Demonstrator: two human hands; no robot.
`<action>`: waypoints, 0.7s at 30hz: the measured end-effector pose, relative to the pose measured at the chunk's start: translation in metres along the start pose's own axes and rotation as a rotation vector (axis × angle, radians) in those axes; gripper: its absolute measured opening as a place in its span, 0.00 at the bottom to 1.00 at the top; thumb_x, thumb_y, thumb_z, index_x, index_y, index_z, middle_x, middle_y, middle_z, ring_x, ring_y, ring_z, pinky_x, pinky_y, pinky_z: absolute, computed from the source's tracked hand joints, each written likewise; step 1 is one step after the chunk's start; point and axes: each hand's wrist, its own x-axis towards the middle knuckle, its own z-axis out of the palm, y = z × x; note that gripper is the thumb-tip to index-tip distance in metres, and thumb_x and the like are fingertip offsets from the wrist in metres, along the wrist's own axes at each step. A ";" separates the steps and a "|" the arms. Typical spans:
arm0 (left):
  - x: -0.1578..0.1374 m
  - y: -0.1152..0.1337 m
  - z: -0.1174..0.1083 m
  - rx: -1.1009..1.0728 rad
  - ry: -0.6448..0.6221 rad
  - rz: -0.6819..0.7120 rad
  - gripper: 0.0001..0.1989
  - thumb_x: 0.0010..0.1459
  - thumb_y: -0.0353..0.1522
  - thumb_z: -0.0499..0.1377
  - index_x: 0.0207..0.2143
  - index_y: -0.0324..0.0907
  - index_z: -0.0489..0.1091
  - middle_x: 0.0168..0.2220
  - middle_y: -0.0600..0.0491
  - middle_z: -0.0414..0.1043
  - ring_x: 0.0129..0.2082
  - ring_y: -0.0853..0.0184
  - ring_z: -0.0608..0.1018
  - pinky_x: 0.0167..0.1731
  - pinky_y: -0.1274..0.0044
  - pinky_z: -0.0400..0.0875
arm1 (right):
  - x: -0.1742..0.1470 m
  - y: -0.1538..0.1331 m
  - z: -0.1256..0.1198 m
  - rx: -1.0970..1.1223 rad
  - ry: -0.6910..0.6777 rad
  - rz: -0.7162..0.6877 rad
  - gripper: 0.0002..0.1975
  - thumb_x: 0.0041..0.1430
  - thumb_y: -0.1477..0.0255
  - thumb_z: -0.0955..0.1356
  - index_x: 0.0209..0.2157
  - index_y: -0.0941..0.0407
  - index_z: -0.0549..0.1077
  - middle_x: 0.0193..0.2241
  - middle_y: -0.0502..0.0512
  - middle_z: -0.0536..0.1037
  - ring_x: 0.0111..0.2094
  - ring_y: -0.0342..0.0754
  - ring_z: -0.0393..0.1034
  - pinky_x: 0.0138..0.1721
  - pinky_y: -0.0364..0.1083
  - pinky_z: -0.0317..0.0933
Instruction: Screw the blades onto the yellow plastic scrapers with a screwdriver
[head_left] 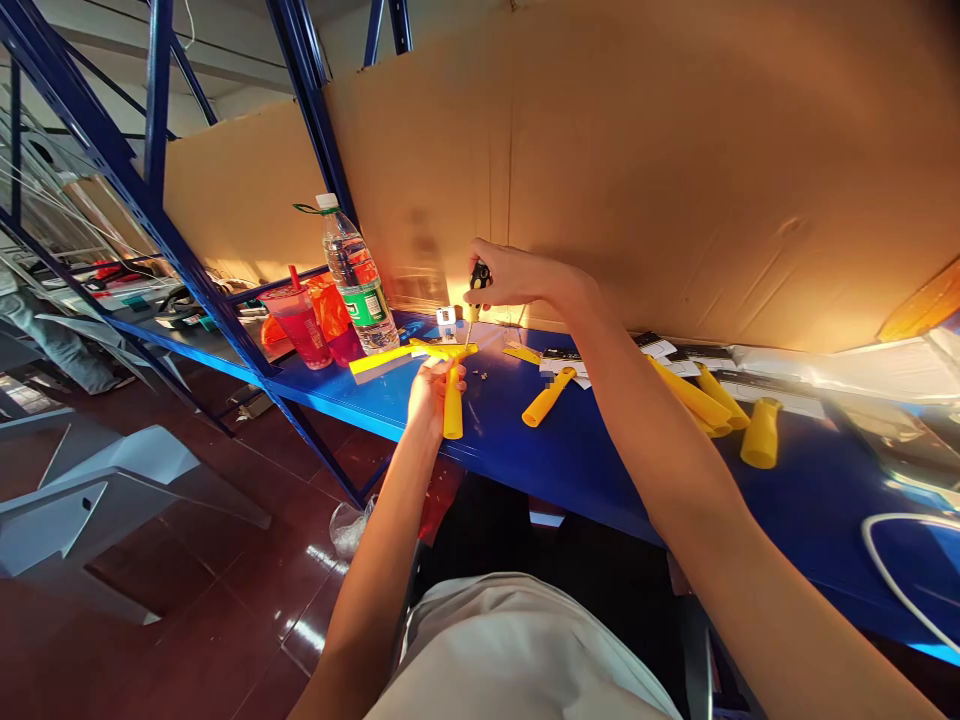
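My left hand (pixel 429 398) is closed around a yellow squeegee (pixel 453 412), near where its handle joins the wide head. That handle points toward me, and the head stretches left over the table edge. Above it, my right hand (pixel 501 274) grips a screwdriver (pixel 480 275) with a black and yellow handle. The screwdriver stands nearly upright, its shaft reaching down to the squeegee head; whether the tip sits in a screw is too small to tell. Some tiny metal pieces (pixel 481 376) lie on the blue table just right of my left hand. A loose yellow handle (pixel 550 398) rests farther right.
The blue table (pixel 495 440) backs onto a tall cardboard sheet (pixel 637 180). A water bottle (pixel 360 275) and a red cup (pixel 300 320) stand at left beside a blue rack post (pixel 311 100). Several yellow handles (pixel 762 432) lie at right, near a white cable (pixel 900 570).
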 end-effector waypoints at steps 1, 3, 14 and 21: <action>0.000 0.000 0.000 0.003 0.003 0.001 0.15 0.57 0.21 0.66 0.46 0.39 0.73 0.44 0.45 0.82 0.28 0.70 0.78 0.22 0.82 0.67 | -0.001 -0.002 0.000 0.009 -0.005 0.003 0.22 0.62 0.63 0.76 0.50 0.51 0.65 0.33 0.53 0.80 0.37 0.56 0.75 0.33 0.51 0.58; 0.000 0.000 0.000 0.006 0.009 0.005 0.15 0.57 0.21 0.66 0.46 0.39 0.73 0.44 0.45 0.82 0.28 0.70 0.78 0.23 0.81 0.67 | -0.003 -0.005 -0.001 0.049 -0.024 0.011 0.20 0.62 0.66 0.75 0.50 0.52 0.65 0.33 0.53 0.81 0.37 0.56 0.76 0.32 0.51 0.58; 0.000 -0.001 0.000 -0.016 0.009 0.006 0.16 0.57 0.20 0.66 0.46 0.40 0.73 0.43 0.46 0.82 0.27 0.70 0.78 0.22 0.82 0.68 | 0.001 0.001 0.000 0.167 -0.028 -0.039 0.17 0.60 0.65 0.78 0.43 0.52 0.69 0.39 0.53 0.81 0.32 0.52 0.80 0.33 0.50 0.64; 0.002 -0.001 -0.002 -0.005 0.004 -0.003 0.17 0.55 0.20 0.66 0.46 0.40 0.72 0.41 0.47 0.82 0.28 0.70 0.79 0.22 0.82 0.68 | 0.003 0.004 0.001 0.147 -0.012 -0.044 0.17 0.60 0.63 0.79 0.42 0.52 0.70 0.35 0.52 0.80 0.31 0.52 0.80 0.32 0.49 0.62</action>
